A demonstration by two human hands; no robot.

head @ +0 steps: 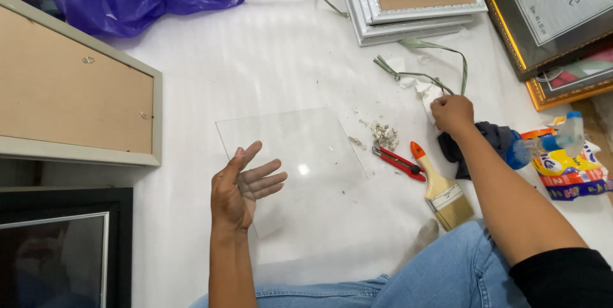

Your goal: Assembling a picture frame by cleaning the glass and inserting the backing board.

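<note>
I read the left hand (pixel 241 183) as spread flat, palm up, over the near-left corner of the glass pane (pixel 290 161). Right hand (pixel 452 114) closes on white tissue (pixel 426 88), beyond the pane's right edge. Advice: wipe gently, steadying the pane's edge.

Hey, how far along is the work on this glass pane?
Done: glass pane lies out of any frame, debris beside it. In hand: left hand open above the pane; right hand on a white cloth. Left: brush, spray bottle lie untouched.
</note>
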